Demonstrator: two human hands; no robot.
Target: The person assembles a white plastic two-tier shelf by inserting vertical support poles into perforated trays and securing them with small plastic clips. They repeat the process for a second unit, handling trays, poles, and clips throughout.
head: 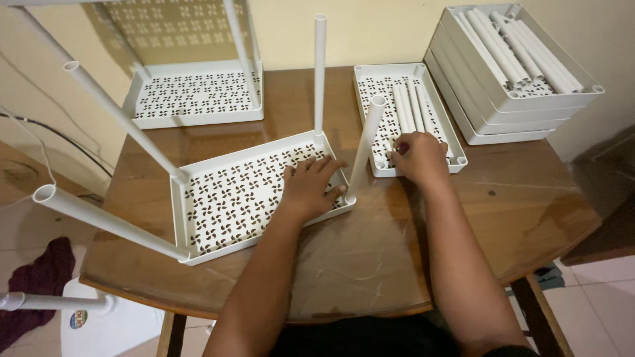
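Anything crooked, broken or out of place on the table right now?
Nothing looks broken or spilled. The white perforated plastic shelf tray under the left hand has four white plastic tubes seated in its corners, as intended. The right hand rests on loose tubes lying tidily in a second tray.

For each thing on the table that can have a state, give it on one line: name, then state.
Front shelf tray: flat, four tubes upright in its corners.
Left hand: palm down on it.
Right hand: on loose tubes lying in second tray.
Tray stack: nested, tubes on top.
Rear shelf: assembled.
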